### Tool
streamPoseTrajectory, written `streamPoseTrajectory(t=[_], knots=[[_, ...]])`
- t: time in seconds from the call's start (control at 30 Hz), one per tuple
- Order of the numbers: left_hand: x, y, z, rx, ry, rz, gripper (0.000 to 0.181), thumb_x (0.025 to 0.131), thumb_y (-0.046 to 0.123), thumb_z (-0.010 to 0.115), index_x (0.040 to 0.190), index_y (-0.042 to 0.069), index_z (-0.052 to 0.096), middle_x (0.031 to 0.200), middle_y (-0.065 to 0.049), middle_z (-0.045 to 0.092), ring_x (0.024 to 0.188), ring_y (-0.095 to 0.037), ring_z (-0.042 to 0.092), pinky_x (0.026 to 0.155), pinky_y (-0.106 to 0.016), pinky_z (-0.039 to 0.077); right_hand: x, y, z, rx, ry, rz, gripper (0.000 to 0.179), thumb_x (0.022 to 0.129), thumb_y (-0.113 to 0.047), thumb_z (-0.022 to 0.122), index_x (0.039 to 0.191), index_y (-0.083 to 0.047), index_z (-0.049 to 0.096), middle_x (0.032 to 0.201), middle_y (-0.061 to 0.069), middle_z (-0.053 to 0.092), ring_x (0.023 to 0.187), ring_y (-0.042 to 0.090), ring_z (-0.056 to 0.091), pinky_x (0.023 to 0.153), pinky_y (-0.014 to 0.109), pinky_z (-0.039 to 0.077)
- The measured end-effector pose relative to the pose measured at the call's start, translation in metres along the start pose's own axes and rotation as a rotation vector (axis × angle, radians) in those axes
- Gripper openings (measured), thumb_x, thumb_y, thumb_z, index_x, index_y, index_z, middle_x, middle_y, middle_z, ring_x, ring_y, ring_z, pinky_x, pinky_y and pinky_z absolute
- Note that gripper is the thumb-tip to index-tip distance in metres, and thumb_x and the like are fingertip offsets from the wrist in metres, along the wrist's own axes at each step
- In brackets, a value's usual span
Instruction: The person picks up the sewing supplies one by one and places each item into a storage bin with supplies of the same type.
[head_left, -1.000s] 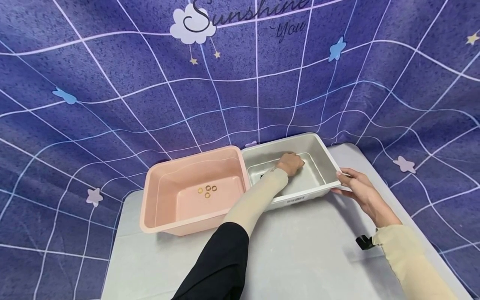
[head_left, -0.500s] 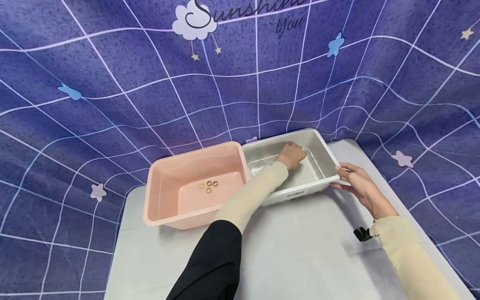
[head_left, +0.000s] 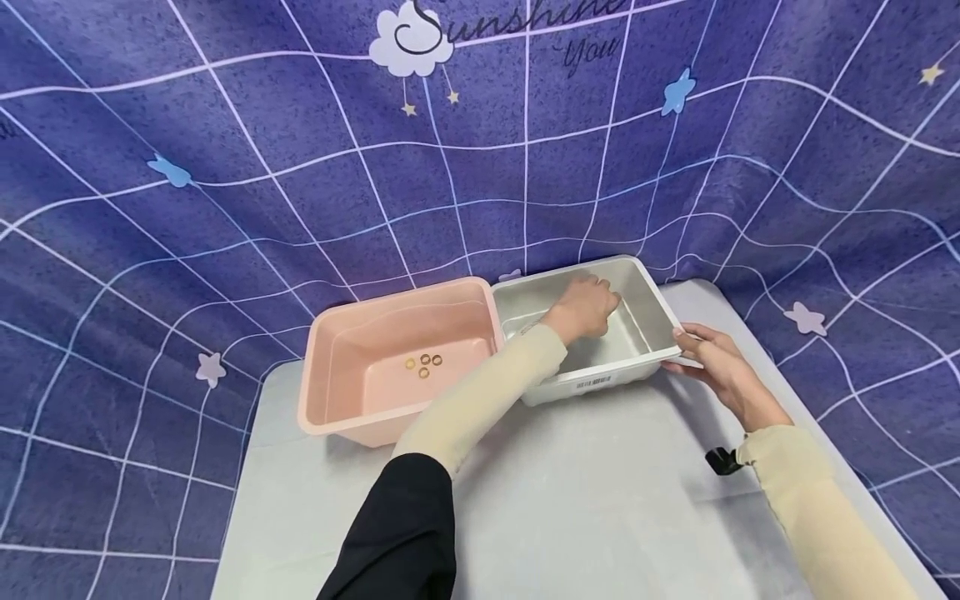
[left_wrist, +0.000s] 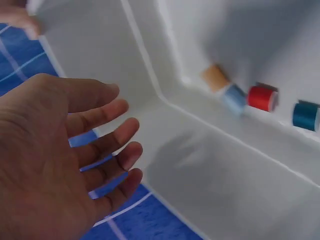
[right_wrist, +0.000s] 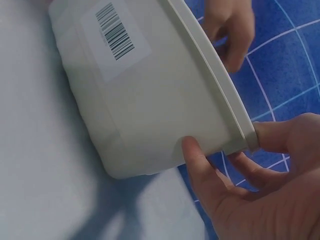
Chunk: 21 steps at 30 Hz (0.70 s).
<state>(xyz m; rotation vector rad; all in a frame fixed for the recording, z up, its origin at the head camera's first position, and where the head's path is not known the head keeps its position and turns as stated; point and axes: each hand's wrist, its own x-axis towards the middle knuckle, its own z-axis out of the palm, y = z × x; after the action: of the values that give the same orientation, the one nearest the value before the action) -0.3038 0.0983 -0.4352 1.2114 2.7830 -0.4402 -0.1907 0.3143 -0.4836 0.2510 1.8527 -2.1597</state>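
My left hand is over the inside of a light grey plastic bin. In the left wrist view its fingers are loosely bent and hold nothing. On the bin's floor lie several thread spools: an orange spool, a light blue spool, a red spool and a teal spool. The left arm hides them in the head view. My right hand grips the bin's near right corner, thumb at the rim and a finger against the outer wall.
A pink bin stands against the grey bin's left side, with several small gold rings on its floor. Both stand on a table with a pale cloth. A blue patterned curtain hangs behind and at the sides.
My left hand has risen a little inside the grey bin. The right hand keeps its grip on the corner. The whole head view has shifted slightly.
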Motion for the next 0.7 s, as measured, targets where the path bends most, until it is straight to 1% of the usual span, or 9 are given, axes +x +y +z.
streamPoseTrajectory(t=[0.1,0.23,0.27,0.33,0.43,0.5,0.63,0.7], knots=[[-0.009,0.000,-0.006,-0.020,0.046,-0.010,0.041,0.096,0.026,0.064,0.137,0.023,0.064,0.135,-0.001,0.064,0.126,-0.022,0.057,0.110,-0.040,0.053,0.004,0.000,-0.001,0.008,-0.005,-0.001,0.047,0.110,-0.018,0.053,0.147,0.006,0.037,0.095,-0.012,0.073,0.092,0.003,0.073,0.089,0.025,0.069],[-0.025,0.002,-0.011,-0.011,0.130,-0.019,0.037,0.097,0.025,0.061,0.134,0.022,0.065,0.131,-0.002,0.065,0.123,-0.022,0.058,0.108,-0.043,0.054,0.009,-0.001,-0.001,-0.006,-0.018,-0.010,0.049,0.110,-0.017,0.053,0.149,0.007,0.035,0.097,-0.012,0.073,0.093,0.003,0.073,0.088,0.025,0.069],[-0.029,0.003,-0.011,-0.002,0.153,-0.020,0.036,0.098,0.025,0.061,0.133,0.021,0.065,0.130,-0.002,0.065,0.122,-0.022,0.058,0.106,-0.043,0.054,0.010,-0.001,-0.001,-0.018,-0.017,-0.015,0.052,0.110,-0.018,0.054,0.150,0.009,0.034,0.097,-0.013,0.073,0.093,0.003,0.073,0.088,0.025,0.069],[-0.039,0.005,-0.012,0.009,0.191,-0.025,0.034,0.098,0.025,0.060,0.131,0.021,0.065,0.127,-0.001,0.066,0.119,-0.021,0.059,0.102,-0.042,0.055,0.012,0.000,-0.001,-0.093,-0.003,-0.036,0.056,0.110,-0.020,0.053,0.153,0.011,0.032,0.098,-0.015,0.071,0.092,0.001,0.072,0.088,0.024,0.068],[-0.055,0.010,-0.014,0.010,0.233,-0.023,0.031,0.099,0.028,0.059,0.129,0.021,0.064,0.125,0.000,0.066,0.117,-0.020,0.059,0.099,-0.041,0.055,0.011,0.002,-0.001,-0.217,0.054,-0.071,0.062,0.111,-0.025,0.052,0.154,0.013,0.031,0.097,-0.018,0.067,0.088,-0.002,0.070,0.086,0.023,0.068],[-0.067,0.013,-0.015,-0.005,0.253,-0.022,0.028,0.101,0.030,0.059,0.127,0.021,0.063,0.124,0.001,0.065,0.117,-0.020,0.059,0.098,-0.040,0.055,0.008,0.005,-0.002,-0.303,0.110,-0.109,0.061,0.111,-0.027,0.051,0.153,0.014,0.034,0.095,-0.021,0.065,0.086,-0.004,0.068,0.083,0.022,0.068],[-0.094,0.016,-0.019,-0.097,0.281,-0.039,0.022,0.104,0.032,0.058,0.123,0.022,0.063,0.121,0.003,0.064,0.114,-0.019,0.059,0.094,-0.036,0.055,-0.006,0.009,-0.007,-0.398,0.217,-0.206,0.052,0.111,-0.023,0.051,0.147,0.014,0.045,0.093,-0.027,0.064,0.083,-0.007,0.067,0.076,0.020,0.069],[-0.110,0.017,-0.020,-0.150,0.305,-0.050,0.020,0.104,0.032,0.058,0.122,0.023,0.065,0.120,0.005,0.064,0.113,-0.018,0.059,0.092,-0.035,0.055,-0.015,0.011,-0.009,-0.445,0.259,-0.259,0.046,0.111,-0.020,0.050,0.143,0.013,0.050,0.094,-0.029,0.063,0.082,-0.008,0.067,0.072,0.020,0.068]])
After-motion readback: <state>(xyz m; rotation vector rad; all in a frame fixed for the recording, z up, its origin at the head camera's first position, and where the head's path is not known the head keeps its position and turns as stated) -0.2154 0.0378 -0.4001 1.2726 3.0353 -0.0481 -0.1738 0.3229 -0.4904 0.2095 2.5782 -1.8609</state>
